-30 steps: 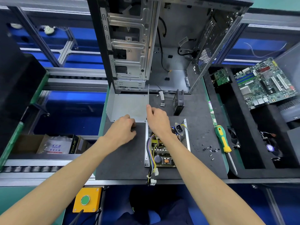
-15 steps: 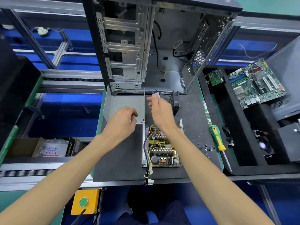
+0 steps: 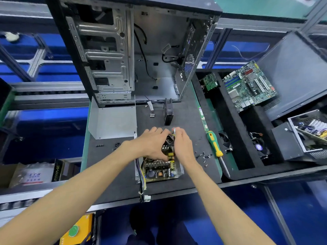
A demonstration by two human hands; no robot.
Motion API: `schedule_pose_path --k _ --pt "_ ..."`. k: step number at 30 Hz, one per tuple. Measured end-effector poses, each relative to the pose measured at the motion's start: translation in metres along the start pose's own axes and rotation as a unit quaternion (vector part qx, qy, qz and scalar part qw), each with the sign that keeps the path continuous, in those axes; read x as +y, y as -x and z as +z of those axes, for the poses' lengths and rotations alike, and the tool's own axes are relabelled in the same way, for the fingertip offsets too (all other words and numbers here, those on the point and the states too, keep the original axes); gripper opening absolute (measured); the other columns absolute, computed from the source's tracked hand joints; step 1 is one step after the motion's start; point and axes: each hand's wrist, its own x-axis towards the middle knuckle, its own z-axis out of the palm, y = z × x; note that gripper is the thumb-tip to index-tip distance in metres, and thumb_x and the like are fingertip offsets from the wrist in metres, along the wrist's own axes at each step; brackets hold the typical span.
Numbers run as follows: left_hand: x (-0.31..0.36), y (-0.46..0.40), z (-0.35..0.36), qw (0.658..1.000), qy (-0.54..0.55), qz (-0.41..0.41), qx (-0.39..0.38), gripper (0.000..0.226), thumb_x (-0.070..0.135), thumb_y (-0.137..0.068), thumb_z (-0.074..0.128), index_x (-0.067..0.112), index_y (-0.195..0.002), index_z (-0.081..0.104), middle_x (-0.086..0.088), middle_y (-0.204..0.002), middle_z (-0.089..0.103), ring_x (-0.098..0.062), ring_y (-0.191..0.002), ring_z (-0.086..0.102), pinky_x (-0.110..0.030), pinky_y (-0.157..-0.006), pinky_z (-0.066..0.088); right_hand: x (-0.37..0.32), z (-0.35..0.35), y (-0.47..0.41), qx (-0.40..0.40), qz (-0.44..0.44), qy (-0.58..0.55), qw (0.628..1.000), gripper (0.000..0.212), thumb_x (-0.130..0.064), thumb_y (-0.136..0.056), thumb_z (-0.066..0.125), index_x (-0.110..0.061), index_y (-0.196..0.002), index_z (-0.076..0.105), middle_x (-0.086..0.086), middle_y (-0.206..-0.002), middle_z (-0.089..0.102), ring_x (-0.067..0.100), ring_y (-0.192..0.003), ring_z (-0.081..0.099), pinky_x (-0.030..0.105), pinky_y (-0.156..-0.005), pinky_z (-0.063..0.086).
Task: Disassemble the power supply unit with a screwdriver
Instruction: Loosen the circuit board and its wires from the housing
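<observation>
The power supply unit lies near the front edge of the dark surface, its cover already off and set aside as a bent metal cover to the far left. The circuit board sits exposed in the shallow metal tray, with a wire bundle trailing over the near edge.

Handling assessment: the tray is judged stiff and moderately heavy; its sheet edges may be sharp. The board and its upright components are fragile and should not bear load. The safest hold is on the tray walls or the board's bare edges; wires are soft and should not be pulled hard.

The left hand rests over the far end of the unit, fingers curled about the black power socket. The right hand pinches a small pale connector with its wires, just beside the socket.

The screwdriver lies unused to the right, loose screws scattered beside it.
</observation>
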Motion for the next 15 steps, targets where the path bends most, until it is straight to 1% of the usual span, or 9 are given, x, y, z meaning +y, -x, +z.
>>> schedule_pose_path --k 3,4,6,7,8,9,11,13,15 --pt "0.003 0.000 0.004 0.998 0.050 -0.023 0.011 0.091 0.062 -0.075 0.070 0.022 -0.145 0.029 -0.006 -0.132 0.049 -0.027 -0.122 0.039 -0.040 -0.104 0.032 -0.002 0.000 -0.004 0.001 -0.013 -0.010 1.000 0.041 -0.030 -0.108 0.028 -0.023 -0.108 0.068 -0.005 -0.109 0.067 0.015 -0.103 0.057 0.029 -0.083 0.040" --pt "0.006 0.000 0.005 0.996 0.070 -0.032 0.034 0.083 0.058 -0.077 0.070 0.021 -0.141 0.033 -0.006 -0.130 0.051 -0.026 -0.120 0.040 -0.041 -0.102 0.033 -0.001 0.000 -0.004 0.000 -0.019 -0.015 1.000 0.042 -0.030 -0.108 0.028 -0.029 -0.102 0.069 -0.007 -0.106 0.068 0.014 -0.099 0.058 0.029 -0.081 0.040" --pt "0.015 -0.001 0.008 0.993 0.083 -0.047 0.068 0.067 0.044 -0.078 0.068 0.020 -0.132 0.038 -0.003 -0.126 0.055 -0.026 -0.116 0.041 -0.045 -0.099 0.035 -0.001 0.000 -0.002 0.006 -0.016 -0.032 0.999 0.047 -0.033 -0.107 0.029 -0.044 -0.078 0.064 -0.012 -0.090 0.065 0.012 -0.086 0.056 0.026 -0.073 0.040" --pt "0.020 -0.001 0.010 0.992 0.081 -0.051 0.077 0.062 0.039 -0.077 0.068 0.019 -0.128 0.039 0.000 -0.119 0.056 -0.025 -0.115 0.041 -0.047 -0.098 0.036 -0.001 0.001 -0.001 0.009 -0.008 -0.044 0.999 0.051 -0.035 -0.107 0.030 -0.048 -0.068 0.060 -0.012 -0.084 0.061 0.013 -0.081 0.053 0.026 -0.070 0.040" --pt "0.023 -0.001 0.012 0.991 0.084 -0.053 0.089 0.055 0.034 -0.077 0.067 0.019 -0.123 0.041 0.004 -0.109 0.055 -0.025 -0.112 0.042 -0.049 -0.096 0.038 0.000 0.001 -0.001 0.008 -0.001 -0.056 0.998 0.051 -0.038 -0.107 0.030 -0.048 -0.065 0.059 -0.012 -0.083 0.061 0.012 -0.080 0.052 0.027 -0.069 0.040" --pt "0.023 0.000 0.013 0.988 0.101 -0.055 0.106 0.047 0.030 -0.077 0.067 0.019 -0.116 0.043 0.007 -0.098 0.051 -0.024 -0.108 0.045 -0.047 -0.093 0.041 0.002 0.001 -0.002 0.002 0.004 -0.065 0.998 0.048 -0.041 -0.107 0.032 -0.046 -0.069 0.062 -0.013 -0.086 0.063 0.009 -0.082 0.055 0.026 -0.071 0.040" --pt "0.019 0.002 0.012 0.976 0.158 -0.059 0.139 0.035 0.024 -0.078 0.068 0.021 -0.102 0.044 0.010 -0.086 0.048 -0.022 -0.094 0.050 -0.039 -0.079 0.044 0.005 0.000 -0.004 -0.010 0.003 -0.069 0.998 0.039 -0.043 -0.106 0.036 -0.036 -0.089 0.070 -0.013 -0.098 0.070 0.000 -0.094 0.060 0.021 -0.076 0.042" --pt "0.012 0.005 0.010 0.969 0.187 -0.048 0.157 0.032 0.021 -0.077 0.069 0.023 -0.098 0.045 0.012 -0.082 0.052 -0.019 -0.083 0.050 -0.033 -0.067 0.037 0.008 -0.001 -0.006 -0.021 -0.003 -0.076 0.997 0.036 -0.043 -0.106 0.041 -0.027 -0.100 0.072 -0.013 -0.102 0.072 0.002 -0.101 0.062 0.022 -0.084 0.046" --pt "0.007 0.009 0.010 0.967 0.186 -0.029 0.170 0.031 0.019 -0.077 0.071 0.024 -0.100 0.050 0.014 -0.084 0.055 -0.013 -0.082 0.051 -0.029 -0.067 0.036 0.009 -0.004 -0.007 -0.028 -0.009 -0.075 0.997 0.033 -0.043 -0.105 0.043 -0.027 -0.102 0.072 -0.012 -0.102 0.072 0.004 -0.102 0.062 0.026 -0.088 0.048"
